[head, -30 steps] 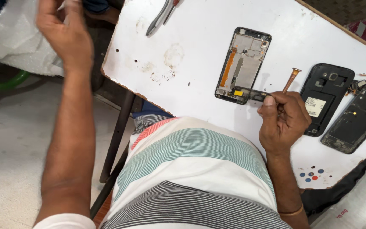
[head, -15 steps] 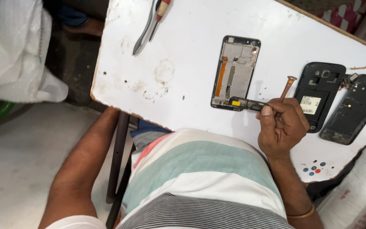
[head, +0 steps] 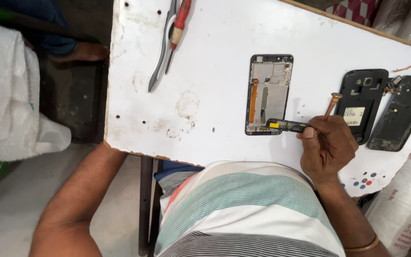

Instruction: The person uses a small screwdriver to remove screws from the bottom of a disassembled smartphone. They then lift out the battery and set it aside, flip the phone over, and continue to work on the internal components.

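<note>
1. I see the small black part (head: 286, 125) lying across the bottom of the open phone frame (head: 268, 94), long axis left-right.
2. My right hand (head: 328, 148) pinches its right end, fingers clamped, also holding a thin copper-tipped tool (head: 330, 104).
3. My left hand is below the white table (head: 215, 71), hidden.

table (head: 224, 57): white, brown stains
phone frame (head: 268, 93): grey, orange strip
covers right of frame (head: 361, 103): black
screwdriver handle (head: 181, 18): red
shirt (head: 243, 209): white, green, grey stripes
</note>
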